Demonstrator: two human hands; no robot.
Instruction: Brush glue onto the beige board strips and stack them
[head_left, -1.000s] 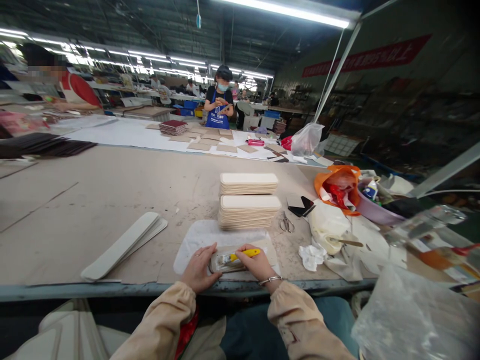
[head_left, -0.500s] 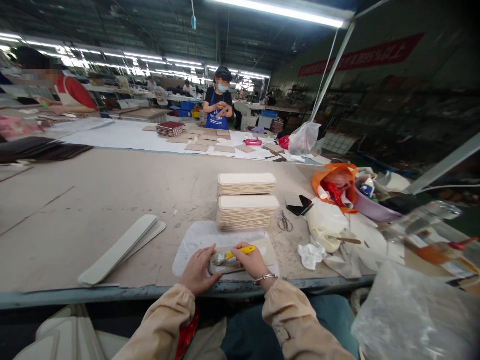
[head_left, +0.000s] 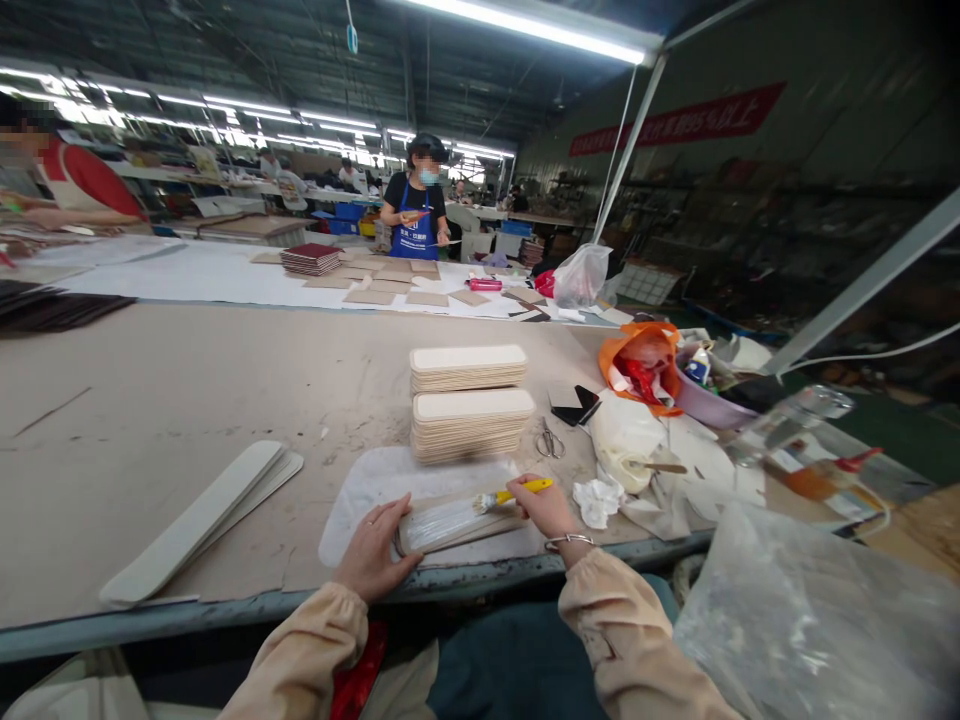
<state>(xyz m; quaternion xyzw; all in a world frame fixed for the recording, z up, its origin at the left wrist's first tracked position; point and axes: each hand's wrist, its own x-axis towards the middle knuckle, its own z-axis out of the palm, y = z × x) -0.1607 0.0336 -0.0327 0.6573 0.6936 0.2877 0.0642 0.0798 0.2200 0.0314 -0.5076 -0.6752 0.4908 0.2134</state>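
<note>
In my right hand [head_left: 546,508] is a yellow-handled paintbrush [head_left: 534,486]. Its pale bristles rest on an oblong panel [head_left: 442,524] that lies near the table's front edge. A wet, whitish streaky film covers much of the panel's top. My left hand [head_left: 379,545] grips the panel's left end, thumb on the near side and fingers on the far side. Beneath the panel lies a white sheet [head_left: 351,500] with rounded corners. Just behind it stand two stacks of cream oblong panels, a nearer stack [head_left: 472,425] and a farther stack [head_left: 468,370].
Long pale strips [head_left: 202,520] lie at left. To the right are scissors [head_left: 550,440], crumpled tissue [head_left: 598,500], a cream container [head_left: 624,445] with a flat stick, and an orange bag [head_left: 640,365]. A co-worker [head_left: 415,210] in a blue apron stands across the table.
The brush in my right hand has moved right along the panel, uncovering a streaky wet coat. My left hand still holds the left end. The whole view has shifted somewhat.
</note>
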